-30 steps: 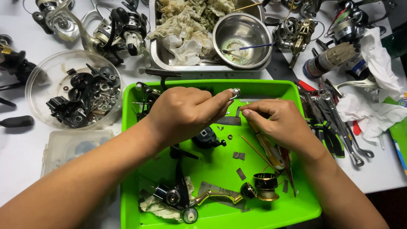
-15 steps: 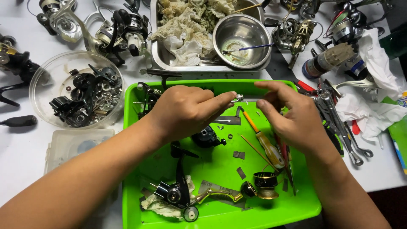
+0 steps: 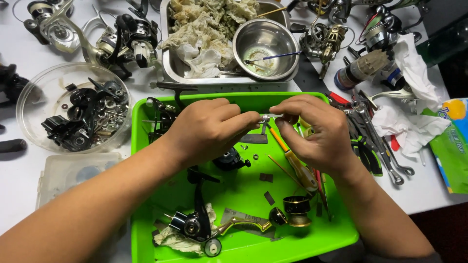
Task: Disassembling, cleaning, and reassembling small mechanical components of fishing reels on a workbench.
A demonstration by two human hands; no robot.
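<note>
Above a bright green tray point(image 3: 146, 141), both of my hands pinch a short silver metal shaft point(image 3: 269, 117) held level between them. My left hand point(image 3: 207, 129) grips its left end with thumb and fingertips. My right hand point(image 3: 317, 134) holds the right end, fingers curled over it. Below the hands lie a black reel part point(image 3: 229, 158), a yellow-handled screwdriver point(image 3: 297, 165), a black fishing reel body with a gold handle point(image 3: 197, 221) and a gold and black spool point(image 3: 295, 212). Small dark pieces are scattered on the tray floor.
A round clear bowl point(image 3: 39, 95) of black reel parts sits at left, a clear plastic box point(image 3: 63, 173) below it. Behind the tray stand a steel pan with dirty rags point(image 3: 204, 34) and a steel bowl point(image 3: 265, 41) holding a brush. Wrenches and pliers point(image 3: 375, 141) lie right, reels behind.
My right hand has shifted a little to the right and its fingers have closed onto the shaft's end. My left hand has stayed in place, holding the shaft.
</note>
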